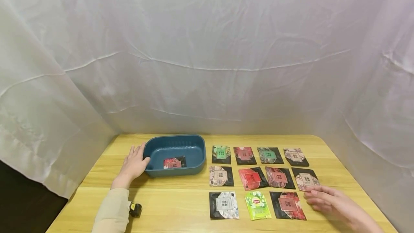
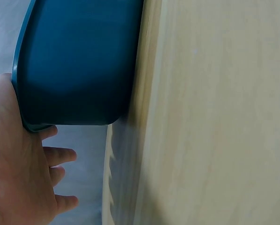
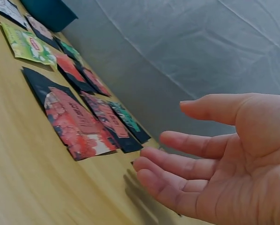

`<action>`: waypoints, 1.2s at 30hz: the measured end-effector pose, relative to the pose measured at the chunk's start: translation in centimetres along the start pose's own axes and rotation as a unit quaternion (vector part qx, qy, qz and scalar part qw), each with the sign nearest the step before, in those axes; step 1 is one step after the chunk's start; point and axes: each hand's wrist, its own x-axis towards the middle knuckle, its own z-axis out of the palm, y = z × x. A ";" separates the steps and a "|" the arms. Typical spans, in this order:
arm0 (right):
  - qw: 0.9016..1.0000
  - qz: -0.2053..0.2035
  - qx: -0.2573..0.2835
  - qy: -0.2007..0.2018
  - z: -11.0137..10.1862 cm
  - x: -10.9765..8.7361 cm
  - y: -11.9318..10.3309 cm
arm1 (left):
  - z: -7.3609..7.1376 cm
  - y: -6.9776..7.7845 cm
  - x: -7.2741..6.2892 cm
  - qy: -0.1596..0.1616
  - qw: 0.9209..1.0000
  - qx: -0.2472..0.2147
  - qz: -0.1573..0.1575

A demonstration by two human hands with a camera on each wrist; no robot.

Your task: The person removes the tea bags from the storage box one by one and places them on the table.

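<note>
My left hand (image 1: 134, 164) rests against the left end of a blue plastic bin (image 1: 174, 172), its fingers spread and the thumb at the rim. In the left wrist view the straight fingers (image 2: 60, 154) reach past the bin's corner. Inside the bin lies a red and black tea sachet (image 1: 174, 162). My right hand (image 1: 333, 202) hovers at the right of the table, holding nothing, fingers relaxed and thumb apart. Nearest to it are a beige and black sachet (image 1: 305, 179), partly behind the fingertips, and a red and black sachet (image 1: 288, 205).
Several more tea sachets lie in rows right of the bin, among them a green Lipton one (image 1: 257, 206) and a white and black one (image 1: 224, 205). A pale cloth curtain (image 1: 207, 92) encloses the wooden table (image 1: 174, 204). A small black device (image 1: 136, 210) sits at the left wrist.
</note>
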 end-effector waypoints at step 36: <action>0.976 -0.012 -0.214 0.047 11.7 15.0 -4.0 | 0.3 -0.4 0.3 0.004 1.000 0.001 0.002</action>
